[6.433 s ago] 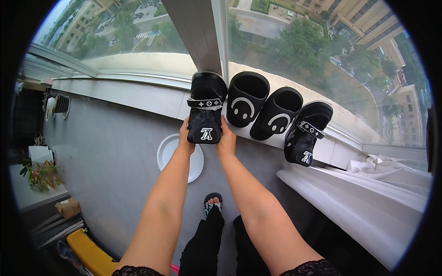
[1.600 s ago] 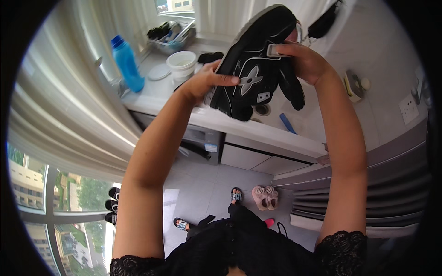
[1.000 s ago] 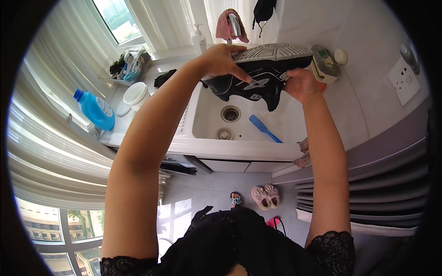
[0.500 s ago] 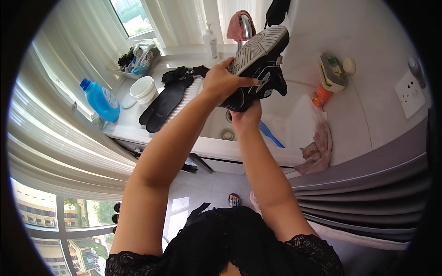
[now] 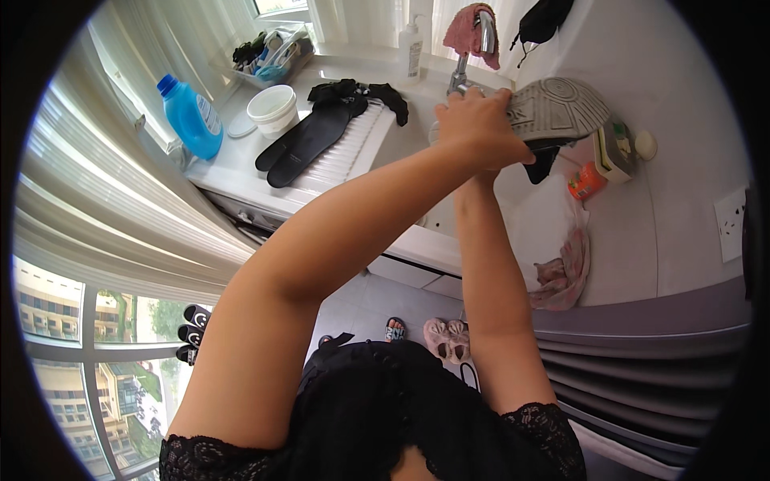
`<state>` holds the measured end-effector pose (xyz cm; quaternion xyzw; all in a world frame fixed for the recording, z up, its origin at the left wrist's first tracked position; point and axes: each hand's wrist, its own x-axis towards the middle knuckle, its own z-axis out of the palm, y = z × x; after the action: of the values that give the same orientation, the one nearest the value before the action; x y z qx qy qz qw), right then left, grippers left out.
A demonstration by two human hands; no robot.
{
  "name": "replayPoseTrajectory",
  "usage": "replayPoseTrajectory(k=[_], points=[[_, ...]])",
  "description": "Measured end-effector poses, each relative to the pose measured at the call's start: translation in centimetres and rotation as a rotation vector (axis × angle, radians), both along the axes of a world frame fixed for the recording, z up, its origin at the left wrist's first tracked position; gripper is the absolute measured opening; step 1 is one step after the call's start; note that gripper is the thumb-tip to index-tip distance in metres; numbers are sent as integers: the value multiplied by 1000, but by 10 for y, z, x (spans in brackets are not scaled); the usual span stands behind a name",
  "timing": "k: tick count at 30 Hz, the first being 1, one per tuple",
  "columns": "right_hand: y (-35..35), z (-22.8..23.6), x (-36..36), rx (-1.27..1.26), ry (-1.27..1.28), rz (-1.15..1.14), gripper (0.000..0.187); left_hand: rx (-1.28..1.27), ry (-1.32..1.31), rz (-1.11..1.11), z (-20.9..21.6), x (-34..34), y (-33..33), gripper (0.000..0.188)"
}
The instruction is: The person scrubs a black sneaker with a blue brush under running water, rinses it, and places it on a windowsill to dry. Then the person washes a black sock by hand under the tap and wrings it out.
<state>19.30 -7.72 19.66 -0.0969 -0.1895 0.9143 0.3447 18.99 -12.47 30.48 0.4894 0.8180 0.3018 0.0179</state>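
Note:
A black shoe with a pale grey patterned sole is tilted over the right side of the white sink, its sole turned up toward me. My left hand is closed round one end of it, fingers over the edge beside the faucet. Below it, my right hand reaches up under the shoe; its fingers are hidden behind my left hand and the shoe. Two black insoles lie on the ribbed washboard left of the basin, with a bunched black fabric item above them.
At left stand a blue bottle, a white tub and a clear bin of small items. A pump bottle is at the back, and a pink cloth hangs over the faucet. An orange container and wet cloth line the right.
The shoe has moved right and lower in view, and its sole now faces me more. My left hand has shifted with it toward the faucet. The blue handle in the basin is now out of sight.

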Motion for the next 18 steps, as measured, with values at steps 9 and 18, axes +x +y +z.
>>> replayPoseTrajectory(k=[9, 18], points=[[15, -1, 7, 11, 7, 18, 44, 31, -43, -12, -4, 16, 14, 89], [67, -72, 81, 330, -294, -143, 37, 243, -327, 109, -30, 3, -21, 90]])
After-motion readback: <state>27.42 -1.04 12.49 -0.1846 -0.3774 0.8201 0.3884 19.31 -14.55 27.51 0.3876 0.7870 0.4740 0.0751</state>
